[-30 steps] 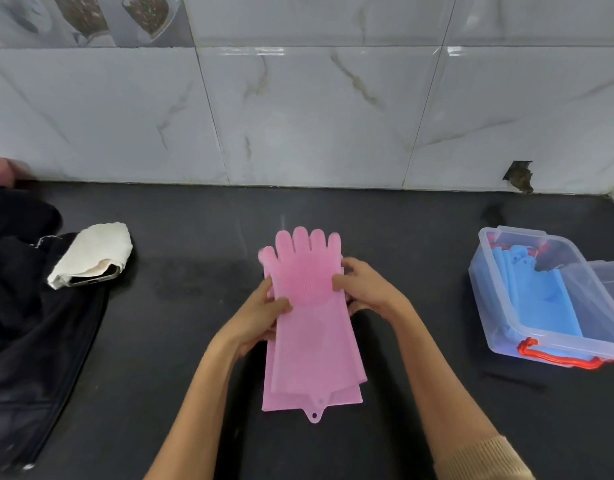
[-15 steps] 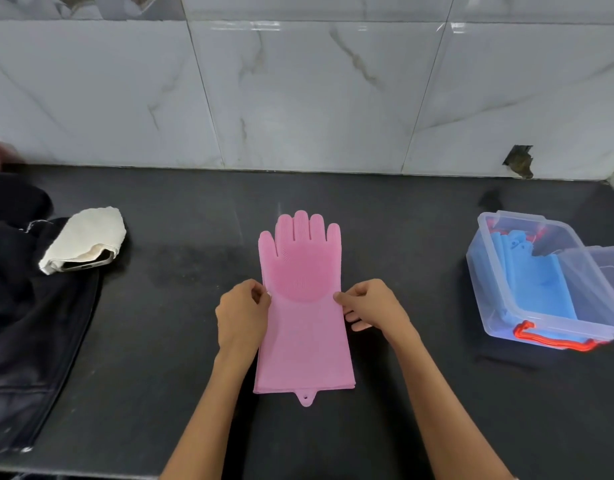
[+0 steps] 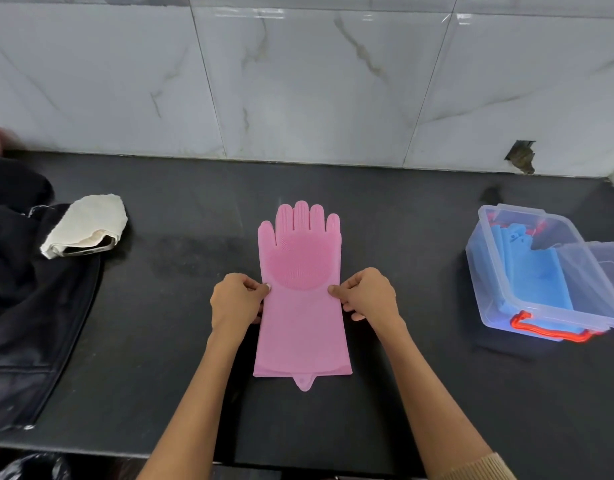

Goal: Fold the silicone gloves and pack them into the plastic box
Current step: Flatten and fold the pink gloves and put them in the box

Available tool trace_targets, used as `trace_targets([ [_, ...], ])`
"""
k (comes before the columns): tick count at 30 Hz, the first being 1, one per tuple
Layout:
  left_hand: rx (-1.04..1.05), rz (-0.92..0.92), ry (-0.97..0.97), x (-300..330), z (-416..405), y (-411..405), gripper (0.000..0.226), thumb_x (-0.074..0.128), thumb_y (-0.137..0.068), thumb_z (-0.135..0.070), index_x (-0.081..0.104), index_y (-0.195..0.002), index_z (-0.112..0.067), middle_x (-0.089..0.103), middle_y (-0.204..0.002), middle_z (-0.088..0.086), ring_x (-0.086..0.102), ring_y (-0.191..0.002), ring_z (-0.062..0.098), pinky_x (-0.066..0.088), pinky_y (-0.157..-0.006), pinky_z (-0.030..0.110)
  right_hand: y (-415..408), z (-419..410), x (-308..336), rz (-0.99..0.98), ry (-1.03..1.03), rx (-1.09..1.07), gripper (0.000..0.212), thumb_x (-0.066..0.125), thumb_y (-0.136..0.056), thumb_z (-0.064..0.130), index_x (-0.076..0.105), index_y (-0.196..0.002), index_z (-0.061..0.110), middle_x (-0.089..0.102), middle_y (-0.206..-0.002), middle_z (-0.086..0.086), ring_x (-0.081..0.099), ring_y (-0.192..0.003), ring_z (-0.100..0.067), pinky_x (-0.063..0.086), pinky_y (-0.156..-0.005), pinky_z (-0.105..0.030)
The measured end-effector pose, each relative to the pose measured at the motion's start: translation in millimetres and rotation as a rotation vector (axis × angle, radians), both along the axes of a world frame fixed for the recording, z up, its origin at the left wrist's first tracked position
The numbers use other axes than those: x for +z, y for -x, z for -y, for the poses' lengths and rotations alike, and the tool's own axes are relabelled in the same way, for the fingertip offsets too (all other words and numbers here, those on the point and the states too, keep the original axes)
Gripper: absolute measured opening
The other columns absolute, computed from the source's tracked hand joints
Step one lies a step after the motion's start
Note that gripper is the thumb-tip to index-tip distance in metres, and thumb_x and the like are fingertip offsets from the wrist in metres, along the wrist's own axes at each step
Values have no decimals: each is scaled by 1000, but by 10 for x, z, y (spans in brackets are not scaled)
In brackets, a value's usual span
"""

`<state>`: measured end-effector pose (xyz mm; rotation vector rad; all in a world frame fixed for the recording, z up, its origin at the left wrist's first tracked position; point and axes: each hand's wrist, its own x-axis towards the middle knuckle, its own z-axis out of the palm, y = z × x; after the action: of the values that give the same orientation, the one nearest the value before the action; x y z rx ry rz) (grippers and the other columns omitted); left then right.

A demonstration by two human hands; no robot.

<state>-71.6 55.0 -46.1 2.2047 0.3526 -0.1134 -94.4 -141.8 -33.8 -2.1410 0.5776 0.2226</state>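
Observation:
Pink silicone gloves lie flat and stacked on the black counter, fingers pointing to the wall, bristle patch facing up. My left hand pinches their left edge at the wrist part. On the opposite edge, at the same height, my right hand pinches them. At the right stands a clear plastic box with a red handle; blue gloves lie inside it.
The box's clear lid leans open on its right side. A phone under a white cloth rests at the left on a black jacket. A marble tiled wall backs the counter.
The pink gloves were held up slightly askew; now they lie flat and aligned on the counter. Both hands have slid down from the palm area to the side edges.

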Motion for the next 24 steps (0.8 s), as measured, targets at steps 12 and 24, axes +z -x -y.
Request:
trace_targets([
  [12,-148,-114,151,-18,25,93,19,61,-90,-16,66,-84,2,69,-72,9,66,-46,14,55,-44,25,55,7,92,-194,195,167,29,45,-95,24,42,-69,12,57,-71,-7,59,-51,-25,42,-50,-25],
  [24,-288,369,-390,-59,83,318,14,70,-80,-32,61,-81,-22,58,-81,-11,57,-72,13,45,-59,30,448,273,-192,297,229,78,21,70,-83,22,50,-81,17,56,-81,5,53,-71,-16,42,-60,-30],
])
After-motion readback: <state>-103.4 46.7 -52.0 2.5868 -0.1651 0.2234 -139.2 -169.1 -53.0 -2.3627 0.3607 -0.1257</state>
